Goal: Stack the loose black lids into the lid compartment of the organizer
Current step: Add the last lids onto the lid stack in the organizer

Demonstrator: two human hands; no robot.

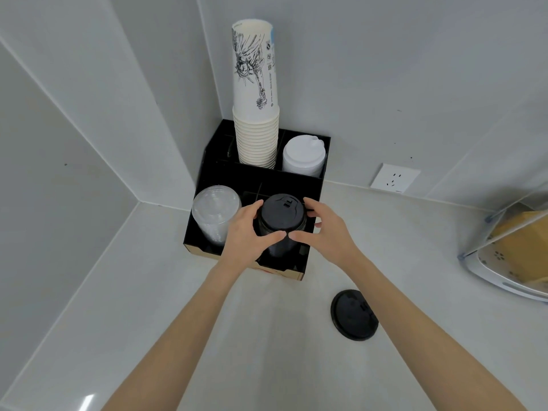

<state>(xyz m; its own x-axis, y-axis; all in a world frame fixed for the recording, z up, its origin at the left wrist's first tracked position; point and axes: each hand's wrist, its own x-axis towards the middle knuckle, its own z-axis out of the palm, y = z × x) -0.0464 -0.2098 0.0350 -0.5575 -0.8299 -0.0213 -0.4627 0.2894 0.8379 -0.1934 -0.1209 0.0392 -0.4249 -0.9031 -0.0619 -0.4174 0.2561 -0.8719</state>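
Note:
A black organizer (252, 178) stands in the corner of the counter. In its front right compartment sits a stack of black lids (281, 221). My left hand (246, 235) and my right hand (320, 229) wrap around that stack from either side, thumbs nearly touching at its front. One loose black lid (354, 315) lies flat on the counter, below and to the right of the organizer, apart from both hands.
The organizer also holds clear lids (215, 213) at front left, a tall stack of paper cups (256, 114) at the back and white lids (304, 157) at back right. A wall socket (394, 178) is at right. A rack with a tray (510, 262) sits at far right.

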